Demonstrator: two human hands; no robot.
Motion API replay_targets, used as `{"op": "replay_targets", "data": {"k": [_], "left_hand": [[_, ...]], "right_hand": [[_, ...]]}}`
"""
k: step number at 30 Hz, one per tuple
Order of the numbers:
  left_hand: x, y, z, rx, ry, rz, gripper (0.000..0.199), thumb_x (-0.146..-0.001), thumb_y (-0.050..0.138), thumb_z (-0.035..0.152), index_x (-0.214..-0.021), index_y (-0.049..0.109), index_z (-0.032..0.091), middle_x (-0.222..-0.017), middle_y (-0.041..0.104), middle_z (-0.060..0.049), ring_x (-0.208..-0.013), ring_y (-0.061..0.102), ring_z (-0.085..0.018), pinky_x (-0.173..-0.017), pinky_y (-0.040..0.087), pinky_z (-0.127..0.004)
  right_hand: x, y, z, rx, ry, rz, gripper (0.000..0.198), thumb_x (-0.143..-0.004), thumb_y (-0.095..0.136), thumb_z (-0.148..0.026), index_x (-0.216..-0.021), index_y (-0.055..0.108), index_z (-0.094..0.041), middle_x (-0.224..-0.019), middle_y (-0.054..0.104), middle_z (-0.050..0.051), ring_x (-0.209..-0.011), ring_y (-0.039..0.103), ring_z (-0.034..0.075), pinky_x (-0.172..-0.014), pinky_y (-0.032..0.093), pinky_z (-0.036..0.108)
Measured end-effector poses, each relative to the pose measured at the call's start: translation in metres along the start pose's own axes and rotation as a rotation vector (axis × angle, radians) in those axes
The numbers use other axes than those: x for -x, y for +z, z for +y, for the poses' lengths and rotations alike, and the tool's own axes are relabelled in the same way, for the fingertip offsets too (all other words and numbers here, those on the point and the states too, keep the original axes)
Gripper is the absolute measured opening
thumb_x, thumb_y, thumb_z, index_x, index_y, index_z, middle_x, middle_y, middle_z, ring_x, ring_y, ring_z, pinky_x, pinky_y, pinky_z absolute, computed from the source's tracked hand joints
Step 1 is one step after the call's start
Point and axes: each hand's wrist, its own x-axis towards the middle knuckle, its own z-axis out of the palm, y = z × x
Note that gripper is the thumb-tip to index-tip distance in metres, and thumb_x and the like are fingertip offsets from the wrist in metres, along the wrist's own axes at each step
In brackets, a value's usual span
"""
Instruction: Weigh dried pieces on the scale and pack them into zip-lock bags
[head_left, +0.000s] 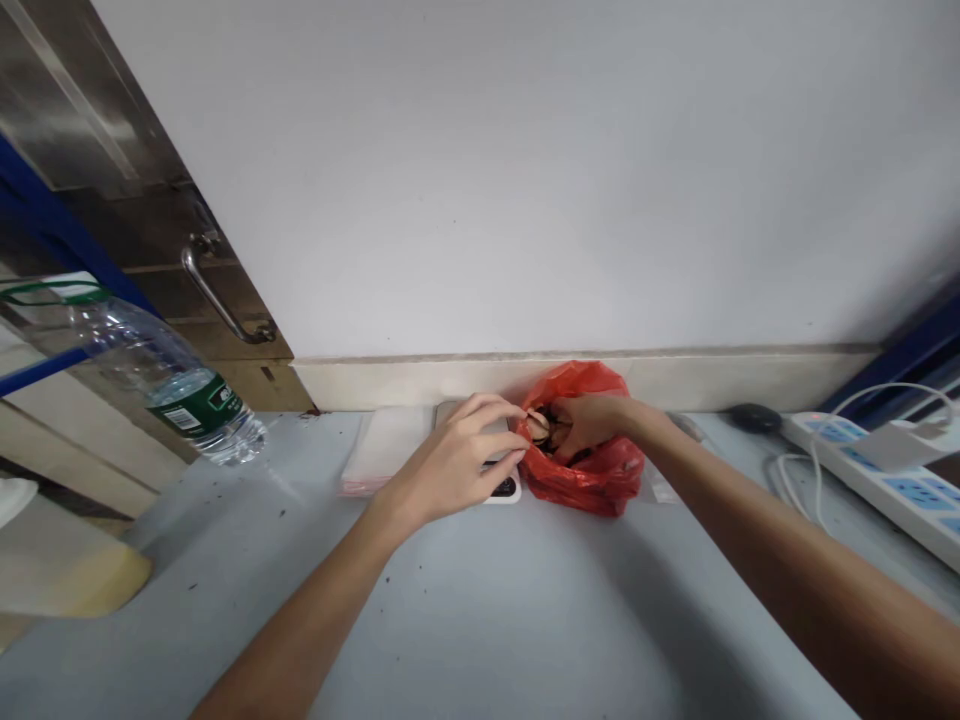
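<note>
A red plastic bag (581,490) stands with its mouth spread wide on the table, close to the wall. Tan and dark pieces (541,428) show inside it, of a kind I cannot make out. My left hand (465,455) grips the bag's left rim with bent fingers and thumb. My right hand (592,420) reaches into the mouth among the pieces, its fingertips hidden. Under my left hand lies a flat white scale (507,490) with a dark display, partly covered. Left of it is a stack of thin white and pinkish plastic bags (386,450).
A clear water bottle (169,375) with a green label and a cloudy container (82,575) stand at the left. On the right are a power strip (892,485) with a white cable and a black mouse (755,417). The wall rises behind the grey table (450,640).
</note>
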Motion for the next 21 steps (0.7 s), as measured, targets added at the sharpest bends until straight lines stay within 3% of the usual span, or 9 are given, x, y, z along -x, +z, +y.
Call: {"op": "replay_targets", "data": {"k": [3, 6, 12, 21], "left_hand": [[-0.002, -0.001, 0.002, 0.007, -0.011, -0.018, 0.026, -0.103, 0.052, 0.022, -0.099, 0.078, 0.019, -0.124, 0.071, -0.011, -0.125, 0.058, -0.025, -0.104, 0.054, -0.044], [-0.002, -0.002, 0.004, 0.005, -0.039, -0.033, 0.027, -0.104, 0.051, 0.023, -0.1, 0.078, 0.022, -0.126, 0.071, -0.009, -0.125, 0.058, -0.026, -0.104, 0.053, -0.046], [0.0, -0.003, 0.005, -0.007, -0.027, -0.016, 0.025, -0.103, 0.052, 0.021, -0.1, 0.077, 0.02, -0.123, 0.071, -0.009, -0.124, 0.058, -0.024, -0.105, 0.052, -0.042], [0.0, -0.002, 0.003, -0.004, -0.024, -0.017, 0.025, -0.103, 0.052, 0.022, -0.096, 0.076, 0.02, -0.122, 0.072, -0.009, -0.123, 0.059, -0.024, -0.103, 0.053, -0.041]], "right_hand": [[0.002, 0.002, 0.003, -0.052, -0.028, 0.016, 0.033, -0.063, 0.08, -0.02, -0.094, 0.07, -0.023, -0.095, 0.078, 0.005, -0.088, 0.072, 0.026, -0.07, 0.053, 0.03], [0.004, 0.002, 0.003, -0.107, -0.072, 0.016, 0.025, -0.061, 0.076, -0.012, -0.083, 0.068, -0.021, -0.083, 0.077, 0.003, -0.078, 0.07, 0.023, -0.063, 0.051, 0.028], [0.008, 0.001, 0.012, -0.212, -0.181, -0.03, 0.022, -0.057, 0.071, -0.005, -0.071, 0.069, -0.022, -0.069, 0.072, -0.004, -0.066, 0.064, 0.016, -0.058, 0.05, 0.022], [0.012, 0.003, 0.033, -0.239, -0.111, 0.193, 0.029, -0.056, 0.064, -0.005, -0.076, 0.073, -0.023, -0.07, 0.071, -0.001, -0.063, 0.066, 0.019, -0.056, 0.051, 0.026]]}}
